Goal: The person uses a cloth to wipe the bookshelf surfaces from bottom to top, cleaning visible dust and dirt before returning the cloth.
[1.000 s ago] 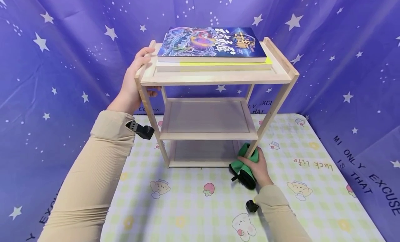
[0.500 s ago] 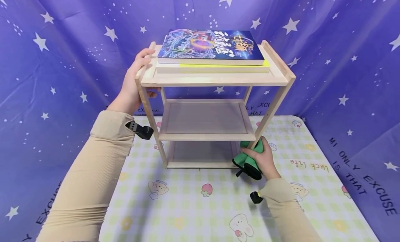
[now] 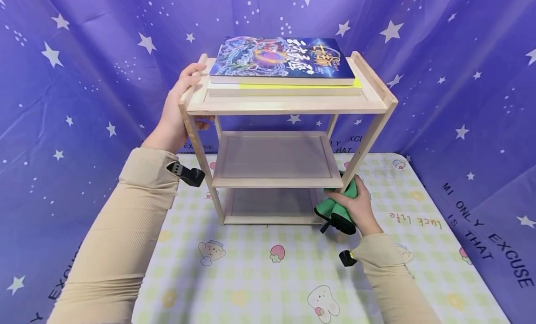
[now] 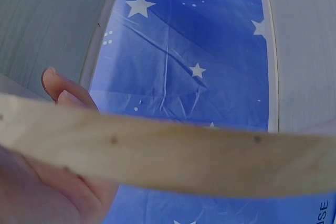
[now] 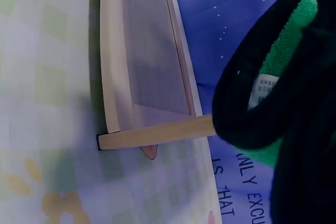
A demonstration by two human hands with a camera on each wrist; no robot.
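In the head view a three-tier wooden shelf [image 3: 278,181] stands on the table. My left hand [image 3: 177,105] grips its upper left side, fingers over the top rail and more fingertips showing below the top board. The left wrist view has that hand [image 4: 68,182] behind a wooden bar [image 4: 173,156]. My right hand [image 3: 359,207] holds a green cleaning glove [image 3: 345,214] with black edging, folded round the shelf's right front leg [image 3: 364,145]. In the right wrist view the glove's black rim [image 5: 231,93] and a white label [image 5: 262,90] show; my right hand is hidden there.
Two books [image 3: 284,59] lie stacked on the top board, the upper one dark blue and the lower one yellow and white. A checked tablecloth [image 3: 259,287] with cartoon prints covers the table. A purple starred curtain [image 3: 96,49] hangs behind and on both sides.
My right hand has slid the green cleaning glove up the right front leg, from near its foot to about the middle board's height. My left hand keeps its grip in the same place.
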